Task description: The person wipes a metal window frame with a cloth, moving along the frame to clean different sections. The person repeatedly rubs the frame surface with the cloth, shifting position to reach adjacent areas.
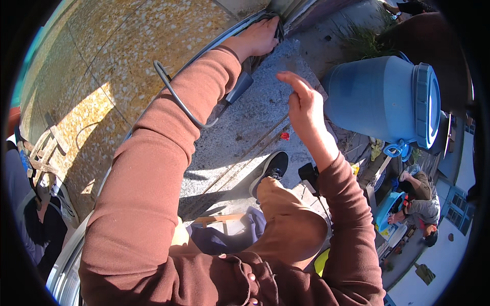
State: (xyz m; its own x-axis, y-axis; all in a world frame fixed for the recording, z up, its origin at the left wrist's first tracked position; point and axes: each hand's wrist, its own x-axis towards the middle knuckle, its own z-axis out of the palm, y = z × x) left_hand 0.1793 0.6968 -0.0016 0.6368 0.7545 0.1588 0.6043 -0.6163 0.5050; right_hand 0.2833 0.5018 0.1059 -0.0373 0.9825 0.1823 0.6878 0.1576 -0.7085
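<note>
My left hand reaches to the top end of the frame edge. Its fingers lie against a bundle of dark cable or hose; their grip on it is hidden. A grey cable loops across my left forearm. Below that forearm a grey plastic box-like part with a cord end shows over the concrete ledge, partly covered by my sleeve. My right hand hovers over the ledge with nothing in it, index finger stretched out to the left.
A blue lidded plastic barrel lies right of my right hand. A black box-shaped object with a cord sits by my right sleeve. Speckled terrazzo spans the left. A person bends over a blue basin; another person is at left.
</note>
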